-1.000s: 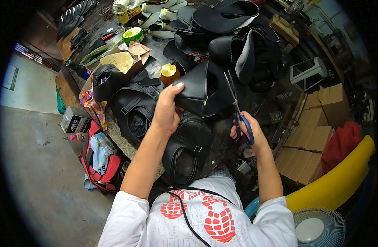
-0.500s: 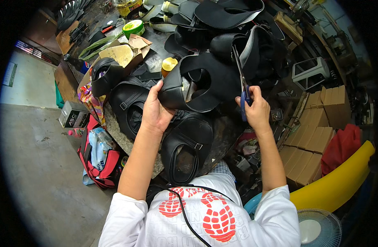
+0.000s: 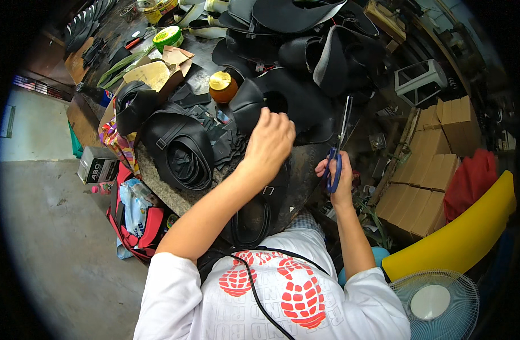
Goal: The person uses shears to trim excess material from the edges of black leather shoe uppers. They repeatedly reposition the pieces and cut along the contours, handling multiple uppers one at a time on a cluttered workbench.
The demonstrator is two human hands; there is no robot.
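A curved black leather-like piece (image 3: 302, 93) with an opening in it lies on the worktable in front of me. My left hand (image 3: 271, 139) is closed at its near edge, back of the hand up, with bent fingers hiding their tips. Blue-handled scissors (image 3: 334, 170) are in my right hand (image 3: 343, 181), to the right of the piece. Their blades point up and away and touch no material. Below my left hand sits a black strap with a metal buckle (image 3: 268, 191), partly covered by my forearm. To the left rests another buckled black piece (image 3: 178, 144) with a coiled strap.
An amber jar with a yellow lid (image 3: 222, 86) stands left of the piece. Several black pieces (image 3: 299, 20) are heaped at the back. Also there are a green tub (image 3: 167, 37), small black scraps (image 3: 229, 139), stacked cardboard boxes (image 3: 424, 170) and a fan (image 3: 433, 303).
My right hand has drawn the scissors back toward me, away from the black pieces. The black piece has been lowered onto the table, and my left hand has moved right to its near edge.
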